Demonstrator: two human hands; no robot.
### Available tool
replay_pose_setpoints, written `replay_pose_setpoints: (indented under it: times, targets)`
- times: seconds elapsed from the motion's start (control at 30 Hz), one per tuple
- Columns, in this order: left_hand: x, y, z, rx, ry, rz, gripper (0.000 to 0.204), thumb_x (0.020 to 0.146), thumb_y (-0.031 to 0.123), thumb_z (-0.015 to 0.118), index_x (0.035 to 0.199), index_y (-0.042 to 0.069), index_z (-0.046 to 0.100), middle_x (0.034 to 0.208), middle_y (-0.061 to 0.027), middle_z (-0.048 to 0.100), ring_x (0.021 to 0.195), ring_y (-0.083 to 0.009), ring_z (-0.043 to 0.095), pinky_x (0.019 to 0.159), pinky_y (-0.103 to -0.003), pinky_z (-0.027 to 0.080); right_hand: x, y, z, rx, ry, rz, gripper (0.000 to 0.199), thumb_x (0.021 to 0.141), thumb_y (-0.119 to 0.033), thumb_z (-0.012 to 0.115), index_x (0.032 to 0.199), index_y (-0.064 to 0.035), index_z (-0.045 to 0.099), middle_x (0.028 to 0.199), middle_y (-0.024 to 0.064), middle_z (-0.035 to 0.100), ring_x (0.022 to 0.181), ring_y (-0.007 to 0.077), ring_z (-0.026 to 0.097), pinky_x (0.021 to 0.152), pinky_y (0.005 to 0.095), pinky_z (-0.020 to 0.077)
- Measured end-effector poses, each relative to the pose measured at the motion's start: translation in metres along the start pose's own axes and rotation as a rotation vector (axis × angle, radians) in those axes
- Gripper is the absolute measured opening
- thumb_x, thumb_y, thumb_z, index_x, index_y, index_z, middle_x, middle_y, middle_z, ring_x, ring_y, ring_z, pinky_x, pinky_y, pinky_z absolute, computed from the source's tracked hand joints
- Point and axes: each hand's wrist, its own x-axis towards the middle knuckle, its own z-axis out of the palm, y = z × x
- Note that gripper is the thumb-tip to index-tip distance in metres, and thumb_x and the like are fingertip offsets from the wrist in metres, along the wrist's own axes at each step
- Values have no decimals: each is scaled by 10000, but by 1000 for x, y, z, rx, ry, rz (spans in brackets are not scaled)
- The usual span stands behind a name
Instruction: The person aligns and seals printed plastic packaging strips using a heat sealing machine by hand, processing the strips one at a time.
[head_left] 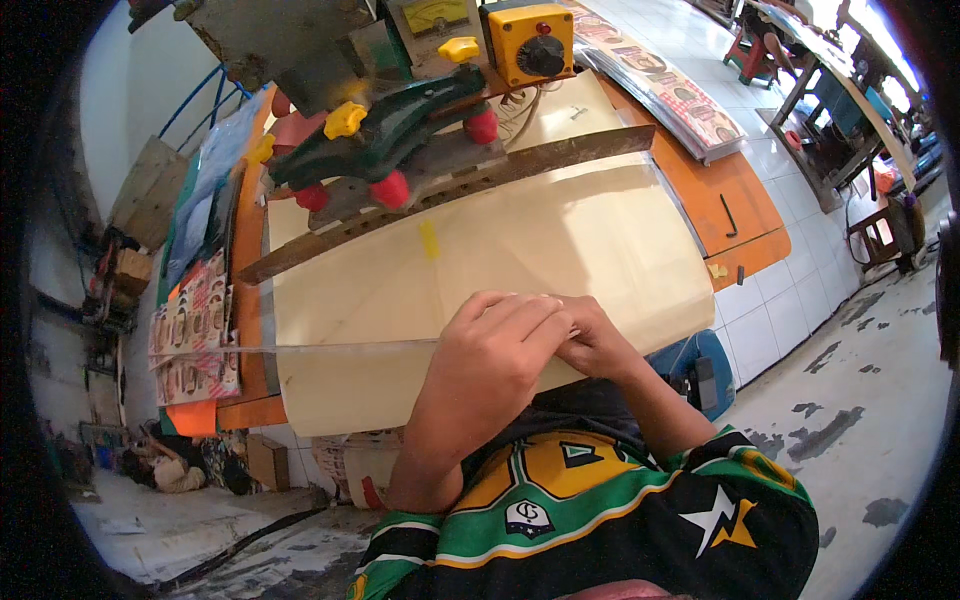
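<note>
My left hand [490, 350] lies knuckles up on the pale cream work surface [560, 250], fingers curled loosely inward and pressed close together, their tips meeting my right hand [598, 342] at the near edge of the board. From my remote seat I read the left hand as half closed, its fingertips laid over a thin clear plastic sheet [330, 347] whose edge runs as a bright line leftward from under the knuckles; I cannot tell whether it truly pinches the sheet or only presses on it. The right hand is mostly hidden behind the left, fingers bent and tucked toward the same spot, and how far it is closed I cannot tell.

The clear sheet lies flat on the cream surface, close to my body, reaching from the hands toward the left edge of the bench. Farther from me a long dark metal bar [450, 195] crosses the board at a slant, and above it sits a green lever arm [400, 130] with red and yellow knobs. A yellow control box [527, 40] with a black dial stands behind that. A small strip of yellow tape [429, 240] is stuck on the cream surface just below the bar. Stacks of printed sheets [190, 330] lie at the left of the orange bench [745, 200]
</note>
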Motion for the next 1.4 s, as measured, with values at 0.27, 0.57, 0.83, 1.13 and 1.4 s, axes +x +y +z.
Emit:
replay_pose_setpoints:
  times: [0.27, 0.57, 0.83, 1.13, 1.4]
  targets:
    - [6, -3, 21, 70, 238, 42, 198, 789, 75, 591, 973, 77, 664, 1001, -53, 703, 963, -188, 670, 821, -327, 479, -6, 8, -6, -30, -35, 35, 165, 860, -78, 628, 1008, -7, 606, 965, 177, 649, 903, 375, 627, 792, 402, 492]
    - [0, 4, 26, -8, 345, -19, 176, 802, 52, 610, 943, 103, 702, 972, -29, 730, 894, -174, 704, 682, -284, 486, -2, -2, -5, -31, 0, 13, 198, 855, -81, 604, 1038, -5, 605, 1088, 186, 632, 999, 381, 607, 864, 407, 486]
    - [-4, 9, 25, -22, 390, -38, 133, 812, 45, 629, 915, 80, 706, 964, -46, 732, 870, -183, 709, 668, -288, 498, 2, -7, -3, 47, -34, -23, 189, 900, -123, 570, 1040, 0, 600, 1090, 179, 635, 1009, 363, 610, 875, 400, 485]
    - [-4, 15, 21, -10, 461, -40, 112, 828, 45, 625, 911, 51, 699, 916, -77, 731, 817, -201, 712, 684, -282, 498, -1, 2, 2, 46, -53, -54, 167, 882, -41, 594, 1047, -18, 616, 1093, 181, 644, 1005, 357, 622, 879, 394, 488]
    - [-19, 12, 7, -763, 602, -122, 297, 1014, 187, 437, 924, -72, 552, 904, -236, 672, 745, -333, 695, 636, -426, 577, 3, -17, 4, 165, -106, 58, 347, 890, -67, 602, 1236, -77, 628, 1195, 141, 655, 1068, 281, 643, 903, 381, 491]
